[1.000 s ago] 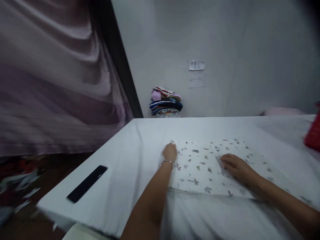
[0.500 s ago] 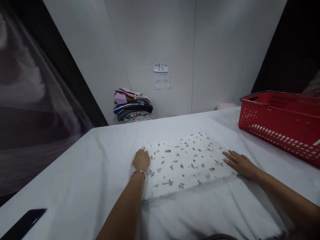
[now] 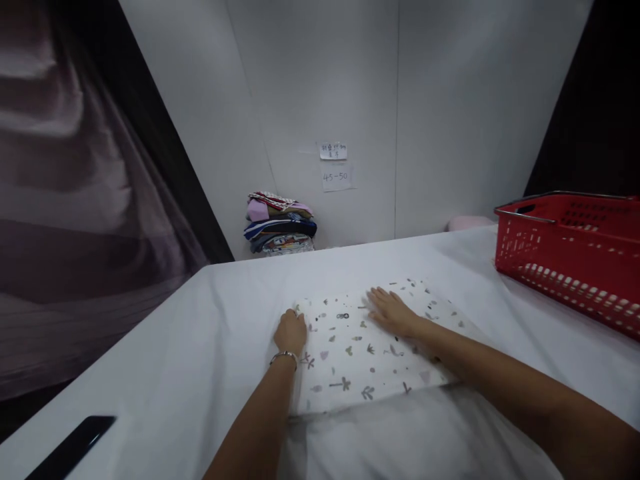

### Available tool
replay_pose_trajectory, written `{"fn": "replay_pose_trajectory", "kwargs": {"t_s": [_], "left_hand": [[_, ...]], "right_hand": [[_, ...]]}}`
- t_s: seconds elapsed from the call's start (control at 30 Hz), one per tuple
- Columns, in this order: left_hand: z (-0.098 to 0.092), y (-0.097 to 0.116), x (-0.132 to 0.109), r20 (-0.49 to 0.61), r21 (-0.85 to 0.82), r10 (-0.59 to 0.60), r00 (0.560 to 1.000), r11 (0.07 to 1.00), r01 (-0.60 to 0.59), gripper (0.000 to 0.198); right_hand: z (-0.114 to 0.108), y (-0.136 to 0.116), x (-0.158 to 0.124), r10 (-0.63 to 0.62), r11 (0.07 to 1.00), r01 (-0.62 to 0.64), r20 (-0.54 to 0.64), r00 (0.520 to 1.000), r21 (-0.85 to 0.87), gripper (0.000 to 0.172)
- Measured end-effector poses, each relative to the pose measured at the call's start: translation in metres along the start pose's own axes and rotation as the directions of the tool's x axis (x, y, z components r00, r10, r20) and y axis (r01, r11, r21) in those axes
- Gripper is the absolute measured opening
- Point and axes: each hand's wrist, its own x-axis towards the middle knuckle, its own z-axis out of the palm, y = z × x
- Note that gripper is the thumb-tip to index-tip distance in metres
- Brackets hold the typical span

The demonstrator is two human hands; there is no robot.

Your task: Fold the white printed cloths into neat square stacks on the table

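Note:
A white cloth [image 3: 345,360] printed with small muted plant and leaf shapes lies folded into a flat rectangle in front of me. My left hand [image 3: 291,331], with a bracelet at its wrist, is closed at the cloth's left edge, its fingers curled down around that edge. On the upper middle of the print rests my right hand [image 3: 393,312], palm down and fingers stretched out. The right forearm crosses over the cloth's right part and hides some of it. Plain white fabric [image 3: 400,437] lies along the near side of the printed part.
A red plastic basket [image 3: 575,250] stands on the white-covered table [image 3: 240,360] at the right. A dark phone-like object [image 3: 75,443] lies at the near left. Behind the table's far edge is a stack of folded fabrics [image 3: 280,227], below paper notes [image 3: 336,177] on the wall.
My right hand has moved left from the cloth's right edge onto its upper middle. My left hand stays at the left edge. The whole view has shifted slightly.

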Motion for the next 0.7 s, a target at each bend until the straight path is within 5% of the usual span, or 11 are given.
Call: {"fn": "replay_pose_trajectory", "kwargs": {"t_s": [0.23, 0.5, 0.7], "left_hand": [[0.000, 0.001, 0.002, 0.016, -0.023, -0.042, 0.999, 0.999, 0.043, 0.032], [0.001, 0.000, 0.004, 0.042, -0.057, -0.058, 0.997, 0.997, 0.060, 0.038], [0.000, 0.001, 0.005, 0.040, -0.065, -0.049, 0.998, 0.997, 0.052, 0.037]], "right_hand": [[0.021, 0.025, 0.049, 0.026, 0.999, -0.025, 0.026, 0.999, -0.026, 0.075], [0.014, 0.032, 0.047, 0.028, 1.000, -0.028, 0.039, 0.999, -0.001, 0.078], [0.009, 0.064, 0.035, 0.206, 0.977, -0.205, -0.001, 0.979, -0.059, 0.073]]}}
